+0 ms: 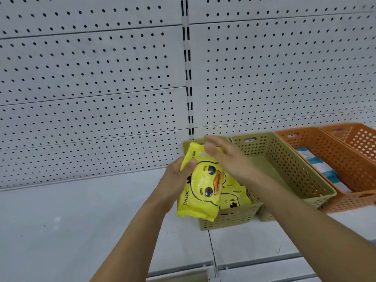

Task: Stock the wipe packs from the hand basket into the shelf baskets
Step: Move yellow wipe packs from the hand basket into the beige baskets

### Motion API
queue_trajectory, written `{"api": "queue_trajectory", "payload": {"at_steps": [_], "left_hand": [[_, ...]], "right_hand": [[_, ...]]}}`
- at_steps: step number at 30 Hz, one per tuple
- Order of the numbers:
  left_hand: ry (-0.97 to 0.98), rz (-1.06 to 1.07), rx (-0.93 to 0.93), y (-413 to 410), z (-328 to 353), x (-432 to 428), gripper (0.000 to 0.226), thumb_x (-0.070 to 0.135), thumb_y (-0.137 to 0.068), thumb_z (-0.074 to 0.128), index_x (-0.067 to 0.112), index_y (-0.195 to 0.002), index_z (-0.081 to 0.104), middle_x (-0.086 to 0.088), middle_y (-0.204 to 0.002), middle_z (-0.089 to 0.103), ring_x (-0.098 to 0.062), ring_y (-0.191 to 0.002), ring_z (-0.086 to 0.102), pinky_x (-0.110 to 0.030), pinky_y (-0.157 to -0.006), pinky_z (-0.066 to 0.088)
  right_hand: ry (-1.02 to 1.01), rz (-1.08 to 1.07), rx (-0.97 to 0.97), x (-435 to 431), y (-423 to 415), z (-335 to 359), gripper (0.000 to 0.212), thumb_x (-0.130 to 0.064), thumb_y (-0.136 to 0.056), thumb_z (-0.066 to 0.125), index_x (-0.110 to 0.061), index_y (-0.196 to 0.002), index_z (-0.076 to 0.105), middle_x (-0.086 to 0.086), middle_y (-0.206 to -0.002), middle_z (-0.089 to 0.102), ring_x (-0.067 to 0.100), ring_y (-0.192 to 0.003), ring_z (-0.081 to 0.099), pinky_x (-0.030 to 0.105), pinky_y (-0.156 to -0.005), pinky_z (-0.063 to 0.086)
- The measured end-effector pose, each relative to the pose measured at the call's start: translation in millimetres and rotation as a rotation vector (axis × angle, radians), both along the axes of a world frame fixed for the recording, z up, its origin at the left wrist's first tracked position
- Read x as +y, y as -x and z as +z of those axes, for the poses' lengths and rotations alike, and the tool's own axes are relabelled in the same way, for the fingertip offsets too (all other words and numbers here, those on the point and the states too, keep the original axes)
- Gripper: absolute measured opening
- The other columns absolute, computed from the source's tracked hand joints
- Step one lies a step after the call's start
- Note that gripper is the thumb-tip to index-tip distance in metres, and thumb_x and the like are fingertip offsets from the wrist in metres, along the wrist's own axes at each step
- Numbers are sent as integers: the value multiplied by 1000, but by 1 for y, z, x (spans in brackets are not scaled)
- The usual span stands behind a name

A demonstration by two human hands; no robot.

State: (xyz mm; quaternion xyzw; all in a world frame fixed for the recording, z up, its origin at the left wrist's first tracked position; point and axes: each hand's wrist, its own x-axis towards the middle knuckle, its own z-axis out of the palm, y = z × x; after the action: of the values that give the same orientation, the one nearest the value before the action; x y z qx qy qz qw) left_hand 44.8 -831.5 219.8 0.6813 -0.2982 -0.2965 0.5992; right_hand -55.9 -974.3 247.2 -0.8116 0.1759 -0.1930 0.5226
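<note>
One yellow wipe pack [203, 190] tight in the left hand [177, 178], right hand [227, 157] flat, straight-fingered

This is a shop aisle. White gondola shelving fills the view: perforated pegboard back panels [91, 78] meet at a slotted steel upright [188, 78], above a flat metal shelf [81, 220] with a ticket rail [264, 267] along its front edge. Perforated plastic bins stand in a row on the shelf, olive baskets [284, 159] and orange baskets [335, 159], holding sealed retail goods such as yellow duck-face wipe packs [205, 184].
</note>
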Motion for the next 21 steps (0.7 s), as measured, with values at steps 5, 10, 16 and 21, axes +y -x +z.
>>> {"api": "queue_trajectory", "payload": {"at_steps": [5,10,16,21], "left_hand": [[-79,-95,9,-6,3,-8,31,39,-93,60,10,-99,67,-6,-91,76,-21,-80,72,-32,-69,59],[-188,56,-101,-14,-2,-17,50,46,-96,52,8,-62,53,-9,-51,51,-19,-42,45,-21,-43,37],[-112,369,-126,-33,-18,-39,54,46,-95,52,6,-60,49,-5,-53,50,-13,-45,41,-23,-50,37],[-322,297,-278,-28,-55,-36,47,42,-94,56,20,-134,48,6,-132,50,-11,-119,49,-37,-103,43]], "right_hand": [[-72,-154,-24,-23,-14,-2,44,-37,-92,60,3,-74,60,3,-66,57,14,-57,51,27,-61,40],[-635,-387,58,-46,-18,-25,35,-36,-88,66,-9,-110,64,9,-96,73,25,-83,71,34,-71,54],[-642,-518,-22,-61,-29,-32,29,-33,-91,62,-12,-110,65,2,-97,70,20,-86,67,34,-79,53],[-351,-631,-67,-84,-46,-43,30,-31,-97,52,-9,-113,65,-1,-95,63,15,-89,56,29,-87,40]]}}
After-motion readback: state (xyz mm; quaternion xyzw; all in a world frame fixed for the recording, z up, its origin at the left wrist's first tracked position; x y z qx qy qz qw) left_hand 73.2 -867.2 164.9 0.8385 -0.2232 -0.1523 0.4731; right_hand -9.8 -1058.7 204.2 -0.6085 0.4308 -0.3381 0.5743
